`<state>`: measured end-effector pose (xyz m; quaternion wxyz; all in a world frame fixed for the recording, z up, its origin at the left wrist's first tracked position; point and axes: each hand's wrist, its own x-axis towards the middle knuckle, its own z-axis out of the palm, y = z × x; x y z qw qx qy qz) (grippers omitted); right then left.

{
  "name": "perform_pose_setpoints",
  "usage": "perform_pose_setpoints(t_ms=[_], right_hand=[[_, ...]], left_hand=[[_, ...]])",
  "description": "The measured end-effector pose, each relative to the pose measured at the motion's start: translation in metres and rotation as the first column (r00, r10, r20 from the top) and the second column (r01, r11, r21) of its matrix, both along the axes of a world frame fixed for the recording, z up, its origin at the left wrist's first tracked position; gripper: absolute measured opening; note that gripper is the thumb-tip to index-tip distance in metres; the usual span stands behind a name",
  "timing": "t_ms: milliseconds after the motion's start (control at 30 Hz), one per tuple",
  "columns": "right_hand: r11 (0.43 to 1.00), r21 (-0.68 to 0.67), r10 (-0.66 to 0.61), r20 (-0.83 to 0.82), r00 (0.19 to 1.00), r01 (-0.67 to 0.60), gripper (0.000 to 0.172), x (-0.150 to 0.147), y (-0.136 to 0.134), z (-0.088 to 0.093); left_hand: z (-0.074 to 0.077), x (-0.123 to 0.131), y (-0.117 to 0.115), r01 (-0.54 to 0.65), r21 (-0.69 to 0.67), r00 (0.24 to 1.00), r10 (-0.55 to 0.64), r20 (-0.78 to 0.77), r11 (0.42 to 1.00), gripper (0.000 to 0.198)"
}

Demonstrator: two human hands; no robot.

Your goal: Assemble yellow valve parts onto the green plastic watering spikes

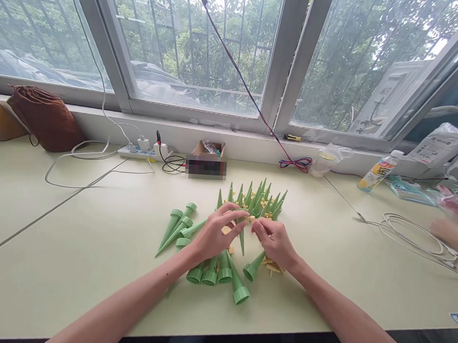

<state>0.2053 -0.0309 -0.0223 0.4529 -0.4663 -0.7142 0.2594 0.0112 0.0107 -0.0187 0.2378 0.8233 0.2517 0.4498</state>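
My left hand [220, 230] grips a green plastic watering spike [242, 242], its tip pointing down. Close beside it, my right hand [270, 237] pinches a small pale-yellow plastic piece [251, 219] at the spike's side; whether it is inserted I cannot tell. Behind my hands stands a cluster of upright green spikes [258, 198] with yellow pieces on them. Loose green spikes lie to the left [171, 225] and in front [240, 292], their wide ribbed caps showing. Several loose yellow pieces [273, 266] lie partly hidden under my right hand.
At the back stand a small cardboard box [209, 148], a power strip [137, 150] with cables and a brown bag [46, 119]. On the right are a drink bottle [380, 171], a coiled white cable [415, 232] and another person's blurred hand [452, 237]. The table's front edge is close to me.
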Motion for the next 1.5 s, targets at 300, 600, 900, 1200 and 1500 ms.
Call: perform_pose_setpoints(t_ms=[300, 600, 900, 1200, 1500], right_hand=[[0.999, 0.01, 0.043, -0.011, 0.999, -0.043, 0.02, -0.0008, -0.0038, 0.002], [0.997, 0.076, 0.001, -0.008, 1.0, 0.0, 0.021, -0.0014, -0.0052, 0.0033], [0.985, 0.118, -0.107, -0.177, 0.978, 0.129, 0.012, -0.0001, -0.0072, 0.0059], [0.997, 0.037, -0.051, -0.264, 0.963, 0.063, 0.01, 0.0018, -0.0056, 0.0079], [0.99, 0.135, 0.058, -0.109, 0.992, -0.043, 0.007, 0.0033, -0.0056, 0.0082]], left_hand=[[0.0077, 0.0009, 0.0017, -0.014, -0.152, 0.989, 0.035, 0.141, 0.988, 0.025], [0.0041, 0.0024, 0.0014, -0.034, -0.178, 0.99, 0.057, 0.127, 0.983, 0.024], [0.0044, -0.0004, 0.003, -0.104, -0.128, 0.991, 0.092, -0.093, 0.986, 0.024], [0.0034, -0.0012, 0.0016, -0.075, -0.195, 0.982, 0.038, -0.188, 0.978, 0.024], [0.0075, -0.0024, 0.0003, -0.036, -0.072, 0.943, 0.011, -0.331, 0.997, 0.03]])
